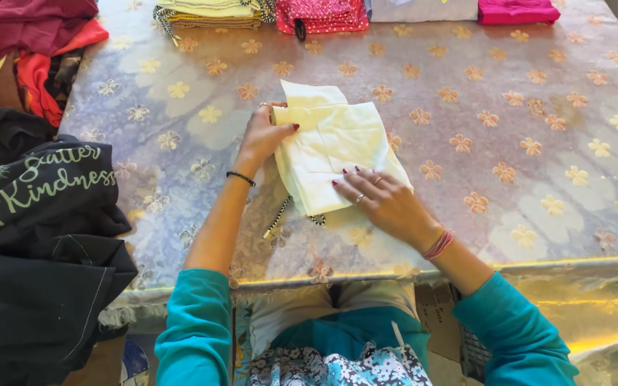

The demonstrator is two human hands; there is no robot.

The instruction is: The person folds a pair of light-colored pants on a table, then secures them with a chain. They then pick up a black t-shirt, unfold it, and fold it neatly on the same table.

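Folding away mid-bench (509, 114): left hand (262, 136) pinches the pale yellow cloth's (330, 146) upper left edge in a closed grip, right hand (384, 200) lies flat, fingers spread, pressing its lower edge down

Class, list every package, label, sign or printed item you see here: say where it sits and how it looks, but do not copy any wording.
Black printed garment: left edge, draped in a heap, pale green script lettering and leaf motif.
Cardboard box: under the table's near edge, beside the person's lap, plain brown, mostly hidden.
No signs or screens show.
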